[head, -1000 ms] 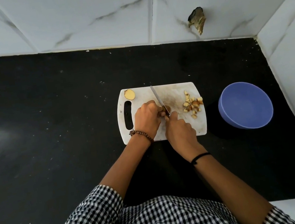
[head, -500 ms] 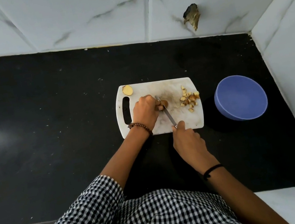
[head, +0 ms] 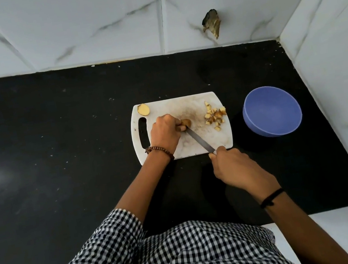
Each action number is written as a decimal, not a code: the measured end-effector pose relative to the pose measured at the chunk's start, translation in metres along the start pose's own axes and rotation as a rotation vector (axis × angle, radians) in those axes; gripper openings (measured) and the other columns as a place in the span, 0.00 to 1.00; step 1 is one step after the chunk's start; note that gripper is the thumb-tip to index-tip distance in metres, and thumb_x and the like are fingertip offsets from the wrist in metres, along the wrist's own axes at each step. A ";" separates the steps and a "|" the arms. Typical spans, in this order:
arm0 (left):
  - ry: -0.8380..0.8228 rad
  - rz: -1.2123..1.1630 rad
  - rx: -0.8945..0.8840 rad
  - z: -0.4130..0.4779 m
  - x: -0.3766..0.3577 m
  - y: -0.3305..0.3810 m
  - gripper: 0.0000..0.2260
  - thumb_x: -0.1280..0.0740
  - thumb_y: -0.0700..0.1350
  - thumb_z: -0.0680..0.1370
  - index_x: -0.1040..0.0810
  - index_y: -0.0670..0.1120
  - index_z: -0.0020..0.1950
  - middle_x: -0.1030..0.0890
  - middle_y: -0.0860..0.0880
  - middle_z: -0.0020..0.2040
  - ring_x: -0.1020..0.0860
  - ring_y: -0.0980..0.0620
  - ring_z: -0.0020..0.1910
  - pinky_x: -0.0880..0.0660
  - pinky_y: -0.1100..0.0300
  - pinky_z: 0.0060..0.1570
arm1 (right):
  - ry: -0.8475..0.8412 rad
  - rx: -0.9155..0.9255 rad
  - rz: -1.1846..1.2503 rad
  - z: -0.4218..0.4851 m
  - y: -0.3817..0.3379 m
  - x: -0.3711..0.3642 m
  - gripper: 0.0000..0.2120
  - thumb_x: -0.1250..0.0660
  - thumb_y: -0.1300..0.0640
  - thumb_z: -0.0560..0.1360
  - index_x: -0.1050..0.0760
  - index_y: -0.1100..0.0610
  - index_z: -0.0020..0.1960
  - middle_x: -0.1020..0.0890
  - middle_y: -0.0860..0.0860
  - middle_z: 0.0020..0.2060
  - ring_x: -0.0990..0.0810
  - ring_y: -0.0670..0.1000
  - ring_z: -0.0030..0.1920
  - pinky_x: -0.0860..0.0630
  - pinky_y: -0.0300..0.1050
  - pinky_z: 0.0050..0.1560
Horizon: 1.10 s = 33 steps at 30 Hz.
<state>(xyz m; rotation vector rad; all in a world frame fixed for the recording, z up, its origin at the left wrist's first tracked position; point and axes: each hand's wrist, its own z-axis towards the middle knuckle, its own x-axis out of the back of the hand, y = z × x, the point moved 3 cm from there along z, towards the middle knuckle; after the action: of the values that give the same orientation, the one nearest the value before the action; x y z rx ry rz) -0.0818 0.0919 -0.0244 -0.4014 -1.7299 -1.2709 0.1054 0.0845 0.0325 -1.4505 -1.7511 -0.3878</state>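
Ginger (head: 186,122) pinned on the board (head: 187,106)

My left hand (head: 165,133) curls over the ginger near the board's middle, fingers clamped on it. My right hand (head: 235,167) grips the knife (head: 200,140) handle at the board's near edge, blade tip touching the ginger. To its right lie chopped bits (head: 214,116); a slice (head: 143,109) sits at the far left corner. A blue bowl (head: 271,111) stands beside the board.

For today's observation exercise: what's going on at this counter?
A person is dicing on a white cutting board. The left hand holds the ginger piece; the right hand grips a knife, its tip at that piece. Diced bits lie on the board's right side; an empty blue bowl stands nearby.
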 end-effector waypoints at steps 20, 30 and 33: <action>-0.067 -0.072 -0.098 0.006 -0.005 -0.010 0.15 0.25 0.42 0.71 0.19 0.44 0.56 0.22 0.46 0.49 0.21 0.49 0.43 0.21 0.55 0.45 | 0.265 0.131 0.362 0.064 -0.011 0.014 0.11 0.30 0.52 0.77 0.29 0.54 0.54 0.22 0.49 0.44 0.21 0.47 0.44 0.25 0.39 0.40; 0.023 -0.136 -0.124 0.001 0.002 -0.026 0.15 0.28 0.38 0.73 0.21 0.43 0.58 0.22 0.47 0.50 0.22 0.51 0.44 0.22 0.56 0.46 | 0.350 0.307 0.330 0.112 -0.036 0.013 0.16 0.27 0.55 0.75 0.32 0.53 0.57 0.21 0.47 0.50 0.21 0.48 0.50 0.23 0.45 0.52; 0.071 -0.164 -0.080 0.001 0.009 -0.035 0.15 0.28 0.40 0.73 0.21 0.42 0.60 0.22 0.47 0.51 0.22 0.52 0.45 0.21 0.58 0.49 | 0.349 0.347 0.358 0.114 -0.036 0.010 0.15 0.27 0.56 0.75 0.31 0.54 0.56 0.20 0.47 0.50 0.21 0.46 0.51 0.23 0.44 0.51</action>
<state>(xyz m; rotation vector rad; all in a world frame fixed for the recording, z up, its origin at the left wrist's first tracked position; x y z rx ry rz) -0.1118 0.0766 -0.0368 -0.2619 -1.6832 -1.4582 0.0281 0.1578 -0.0222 -1.3164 -1.1836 -0.1268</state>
